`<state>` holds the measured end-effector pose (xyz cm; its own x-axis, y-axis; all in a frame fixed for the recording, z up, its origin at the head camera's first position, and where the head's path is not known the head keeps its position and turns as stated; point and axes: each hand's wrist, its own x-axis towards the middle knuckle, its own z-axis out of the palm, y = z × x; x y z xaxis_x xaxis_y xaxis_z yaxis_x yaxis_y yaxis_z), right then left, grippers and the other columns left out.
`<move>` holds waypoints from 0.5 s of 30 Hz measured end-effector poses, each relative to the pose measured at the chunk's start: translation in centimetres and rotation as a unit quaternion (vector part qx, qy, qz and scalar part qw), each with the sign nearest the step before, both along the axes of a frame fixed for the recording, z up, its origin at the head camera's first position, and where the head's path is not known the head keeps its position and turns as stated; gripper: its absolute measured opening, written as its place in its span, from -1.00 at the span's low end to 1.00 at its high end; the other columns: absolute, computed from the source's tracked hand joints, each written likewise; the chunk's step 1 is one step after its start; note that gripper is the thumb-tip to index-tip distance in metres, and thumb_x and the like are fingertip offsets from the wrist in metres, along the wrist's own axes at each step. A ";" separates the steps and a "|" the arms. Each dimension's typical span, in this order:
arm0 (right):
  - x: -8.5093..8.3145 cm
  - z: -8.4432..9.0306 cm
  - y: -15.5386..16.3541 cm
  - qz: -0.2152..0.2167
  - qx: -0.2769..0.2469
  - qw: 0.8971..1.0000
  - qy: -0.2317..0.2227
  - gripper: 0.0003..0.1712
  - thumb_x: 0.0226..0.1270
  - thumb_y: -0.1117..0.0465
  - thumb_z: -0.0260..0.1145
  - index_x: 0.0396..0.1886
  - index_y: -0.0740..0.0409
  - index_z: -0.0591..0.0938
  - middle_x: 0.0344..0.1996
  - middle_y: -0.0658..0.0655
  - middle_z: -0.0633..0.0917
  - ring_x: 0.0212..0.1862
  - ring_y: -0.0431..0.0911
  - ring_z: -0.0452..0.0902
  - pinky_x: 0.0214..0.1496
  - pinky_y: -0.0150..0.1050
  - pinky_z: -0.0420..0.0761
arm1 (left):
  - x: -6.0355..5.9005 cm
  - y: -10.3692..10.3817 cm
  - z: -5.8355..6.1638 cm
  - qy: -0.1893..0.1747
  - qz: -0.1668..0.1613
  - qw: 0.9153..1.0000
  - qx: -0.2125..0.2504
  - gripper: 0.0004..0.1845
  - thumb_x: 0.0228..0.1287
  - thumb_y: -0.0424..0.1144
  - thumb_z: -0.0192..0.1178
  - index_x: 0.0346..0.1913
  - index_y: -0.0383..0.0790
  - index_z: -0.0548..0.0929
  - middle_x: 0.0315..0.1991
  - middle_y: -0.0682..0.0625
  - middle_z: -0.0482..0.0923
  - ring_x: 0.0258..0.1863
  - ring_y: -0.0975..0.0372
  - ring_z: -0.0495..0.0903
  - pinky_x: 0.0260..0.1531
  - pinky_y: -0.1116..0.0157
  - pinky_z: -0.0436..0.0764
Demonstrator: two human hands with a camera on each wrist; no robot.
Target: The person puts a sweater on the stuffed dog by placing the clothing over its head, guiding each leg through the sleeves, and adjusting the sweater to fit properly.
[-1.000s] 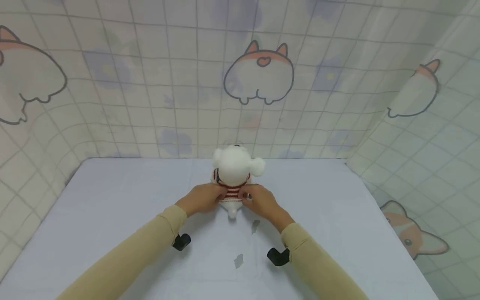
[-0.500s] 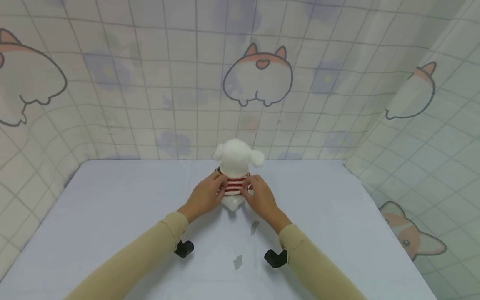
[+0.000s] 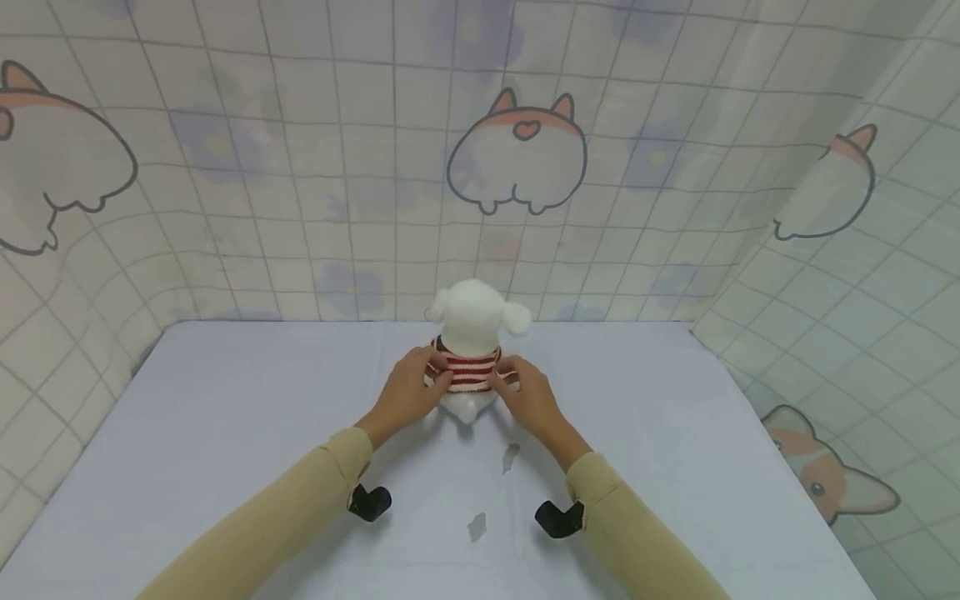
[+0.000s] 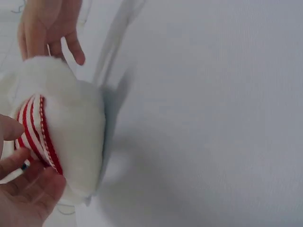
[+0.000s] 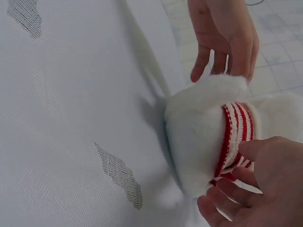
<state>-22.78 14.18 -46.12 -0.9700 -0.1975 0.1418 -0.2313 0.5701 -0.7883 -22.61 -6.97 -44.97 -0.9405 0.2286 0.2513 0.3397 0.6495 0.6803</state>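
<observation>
A white plush toy dog (image 3: pixel 470 321) sits at the table's back edge, its back towards me and its face hidden. It wears a red-and-white striped knitted shirt (image 3: pixel 470 373). My left hand (image 3: pixel 408 387) holds the shirt's left side, thumb at the back and fingers curled round the edge. On the other side my right hand (image 3: pixel 531 398) grips the shirt the same way, with a gap showing between thumb and forefinger. In the right wrist view the shirt's hem (image 5: pixel 226 142) lies across the white body, beside the right thumb.
A white cloth covers the table (image 3: pixel 247 400). Two grey patches (image 3: pixel 477 526) mark it in front of the toy. Behind and at the sides hangs a checked curtain (image 3: pixel 360 192) with corgi drawings. Black pieces (image 3: pixel 370 502) stick out below both sleeves.
Both hands have moved slightly up the shirt, and their fingers have spread a little outwards. The shirt's striped back shows wider, and its lower edge sits a bit higher.
</observation>
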 end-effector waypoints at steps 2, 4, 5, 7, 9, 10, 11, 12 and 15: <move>0.0 -0.1 0.1 0.000 0.006 1.000 -0.021 -0.62 0.43 0.08 0.18 0.16 0.11 0.52 0.15 0.15 0.61 0.16 0.09 0.54 0.16 0.04 0.54 | 0.3 0.2 0.2 -0.020 0.008 1.000 0.003 -0.74 0.33 -0.19 0.19 -0.05 -0.29 0.53 -0.12 -0.10 0.56 -0.15 0.14 0.57 -0.15 0.20 0.59; 0.0 -0.3 0.1 0.000 0.013 0.999 -0.038 -0.55 0.45 0.06 0.16 0.27 0.05 0.47 0.25 0.11 0.56 0.24 0.08 0.49 0.25 0.09 0.48 | 0.5 0.6 0.6 -0.037 0.013 0.999 0.004 -0.64 0.32 -0.14 0.19 0.05 -0.31 0.52 -0.06 -0.13 0.56 -0.12 0.11 0.56 -0.13 0.17 0.58; 0.0 -0.4 0.1 0.000 0.015 0.999 -0.044 -0.53 0.45 0.05 0.15 0.30 0.02 0.45 0.27 0.10 0.54 0.27 0.08 0.47 0.28 0.10 0.45 | 0.7 0.7 0.7 -0.046 0.016 0.999 0.005 -0.59 0.32 -0.12 0.20 0.09 -0.31 0.51 -0.03 -0.14 0.56 -0.11 0.10 0.55 -0.13 0.15 0.58; 0.1 -0.7 0.0 -0.001 0.015 0.999 -0.049 -0.51 0.45 0.04 0.15 0.33 -0.01 0.43 0.29 0.09 0.52 0.28 0.07 0.45 0.31 0.10 0.43 | 0.9 1.0 0.9 -0.052 0.021 0.998 -0.004 -0.53 0.31 -0.08 0.20 0.16 -0.31 0.49 0.03 -0.16 0.55 -0.05 0.08 0.55 -0.08 0.11 0.56; 0.2 -0.8 -0.2 -0.004 0.013 0.999 -0.048 -0.50 0.45 0.04 0.16 0.33 -0.01 0.43 0.27 0.11 0.54 0.27 0.06 0.47 0.30 0.09 0.44 | 1.0 1.2 1.1 -0.062 0.028 0.998 -0.010 -0.48 0.31 -0.04 0.21 0.21 -0.30 0.46 0.08 -0.17 0.54 0.02 0.05 0.54 -0.01 0.08 0.56; 0.3 -0.8 -0.3 -0.004 0.013 0.999 -0.044 -0.51 0.45 0.06 0.16 0.33 0.00 0.44 0.25 0.12 0.55 0.25 0.06 0.48 0.27 0.09 0.46 | 0.9 1.3 1.1 -0.065 0.032 0.997 -0.015 -0.46 0.30 -0.03 0.21 0.22 -0.30 0.46 0.09 -0.18 0.54 0.05 0.04 0.54 0.03 0.06 0.55; 0.4 -0.8 -0.3 -0.004 0.013 0.999 -0.043 -0.51 0.44 0.06 0.16 0.33 0.01 0.44 0.24 0.12 0.57 0.24 0.06 0.49 0.25 0.09 0.48 | 0.9 1.4 1.1 -0.068 0.037 0.997 -0.019 -0.44 0.30 -0.03 0.22 0.23 -0.30 0.45 0.11 -0.19 0.53 0.08 0.03 0.54 0.06 0.05 0.55; 0.5 -0.9 -0.4 -0.002 0.014 0.999 -0.041 -0.51 0.44 0.06 0.16 0.33 0.01 0.45 0.22 0.12 0.58 0.22 0.05 0.50 0.23 0.08 0.50 | 0.9 1.4 1.1 -0.067 0.040 0.997 -0.026 -0.42 0.30 -0.02 0.22 0.24 -0.31 0.43 0.12 -0.19 0.52 0.11 0.01 0.53 0.09 0.04 0.54; 0.9 -0.9 -0.7 0.013 0.016 0.999 -0.041 -0.51 0.44 0.07 0.16 0.33 0.01 0.45 0.20 0.11 0.60 0.20 0.03 0.51 0.17 0.05 0.54 | 0.7 1.3 1.1 -0.069 0.048 0.996 -0.036 -0.35 0.28 0.00 0.23 0.27 -0.36 0.38 0.14 -0.23 0.50 0.13 -0.03 0.52 0.11 0.01 0.54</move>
